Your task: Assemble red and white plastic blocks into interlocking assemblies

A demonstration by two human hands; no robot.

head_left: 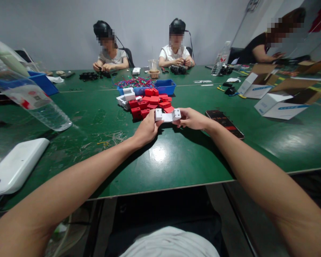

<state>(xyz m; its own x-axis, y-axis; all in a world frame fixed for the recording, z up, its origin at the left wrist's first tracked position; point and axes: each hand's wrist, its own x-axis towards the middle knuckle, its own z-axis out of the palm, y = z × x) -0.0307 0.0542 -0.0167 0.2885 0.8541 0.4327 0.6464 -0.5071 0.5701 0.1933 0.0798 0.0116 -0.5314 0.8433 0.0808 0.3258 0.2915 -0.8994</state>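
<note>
Together, left hand (147, 129) and right hand (193, 119) grip white part (167, 116).

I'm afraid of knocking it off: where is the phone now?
Head view: the phone lies on the green table, just right of the right hand gripping the white part.

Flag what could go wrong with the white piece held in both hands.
The white plastic piece is pinched only at its ends by the left hand and right hand; it might slip. The pile of red plastic blocks lies behind; a push could scatter it. The black smartphone beside the right wrist could get knocked.
</note>
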